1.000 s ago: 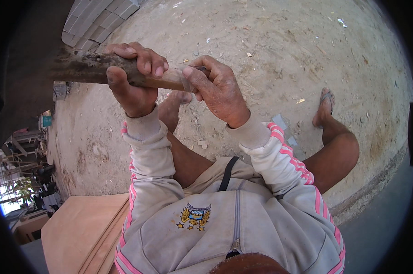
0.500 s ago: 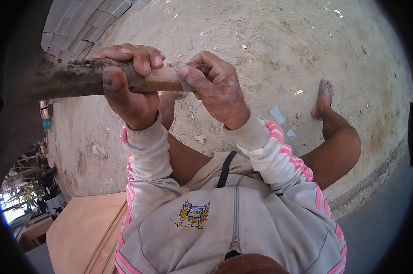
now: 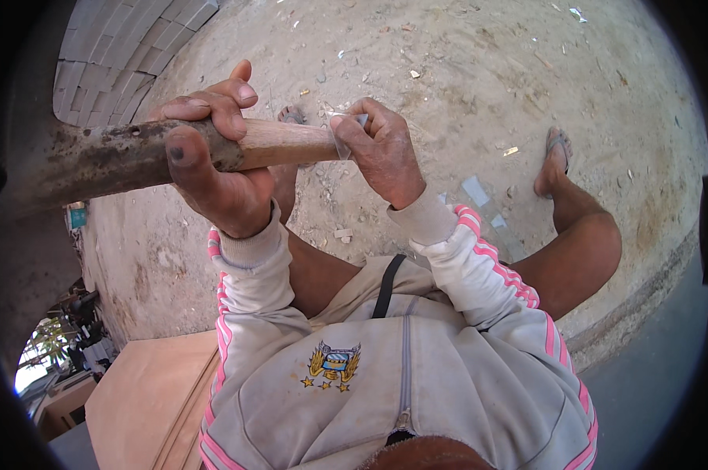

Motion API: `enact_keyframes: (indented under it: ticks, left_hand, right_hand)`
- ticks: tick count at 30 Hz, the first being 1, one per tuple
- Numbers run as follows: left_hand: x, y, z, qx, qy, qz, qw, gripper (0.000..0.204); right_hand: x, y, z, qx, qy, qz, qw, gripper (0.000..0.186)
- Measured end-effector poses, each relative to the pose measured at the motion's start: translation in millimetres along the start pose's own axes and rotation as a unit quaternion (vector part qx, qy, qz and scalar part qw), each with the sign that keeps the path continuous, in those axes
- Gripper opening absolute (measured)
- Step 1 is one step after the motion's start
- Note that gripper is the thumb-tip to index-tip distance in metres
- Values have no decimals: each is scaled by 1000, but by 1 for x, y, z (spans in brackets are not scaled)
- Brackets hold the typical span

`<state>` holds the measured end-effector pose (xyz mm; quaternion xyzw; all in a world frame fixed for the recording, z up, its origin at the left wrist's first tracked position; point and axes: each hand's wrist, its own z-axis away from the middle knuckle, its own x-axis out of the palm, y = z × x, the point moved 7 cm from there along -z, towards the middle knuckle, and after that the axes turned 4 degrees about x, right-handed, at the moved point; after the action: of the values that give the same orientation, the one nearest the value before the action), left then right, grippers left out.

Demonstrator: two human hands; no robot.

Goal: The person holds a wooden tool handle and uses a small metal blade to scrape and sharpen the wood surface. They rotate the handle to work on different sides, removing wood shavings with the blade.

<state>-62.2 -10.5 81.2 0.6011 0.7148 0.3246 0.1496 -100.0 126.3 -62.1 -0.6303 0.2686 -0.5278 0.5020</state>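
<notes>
A tool with a dark, pitted metal socket (image 3: pixel 95 160) and a pale wooden shaft (image 3: pixel 287 143) slants across the upper left, its metal end widening into a large dark form at the rim. My left hand (image 3: pixel 221 168) is closed around the socket where wood meets metal, with one finger lifted. Between the thumb and fingers of my right hand (image 3: pixel 381 149) is a thin clear shard (image 3: pixel 341 144), which looks like glass. Its edge meets the wood near the shaft's far end, and my fingers hide that tip.
Grey blocks (image 3: pixel 107 59) are stacked at the upper left. Flat clear pieces (image 3: pixel 475 192) lie on the dusty ground between my knees. A light brown board (image 3: pixel 146 384) is at the lower left. My sandalled foot (image 3: pixel 554 160) stands at the right.
My right hand has slid a little right along the shaft with the shard, baring more wood. The tool has tilted slightly, and one finger of my left hand has lifted.
</notes>
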Motion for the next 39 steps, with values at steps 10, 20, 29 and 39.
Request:
enact_keyframes:
  ticks: [10, 20, 29, 39]
  left_hand:
    - [-5, 2, 1, 11, 22, -79, 997, 41]
    - [-3, 4, 3, 6, 24, -88, 996, 48]
    - [4, 8, 5, 1, 27, -111, 993, 53]
    - [10, 8, 4, 9, 30, -109, 994, 53]
  right_hand:
    - [-43, 21, -11, -37, 57, 276, 959, 26]
    - [-49, 59, 2, 76, 29, 76, 994, 31]
    - [-48, 54, 7, -43, 28, 64, 997, 25]
    - [-61, 73, 12, -75, 142, 228, 960, 32]
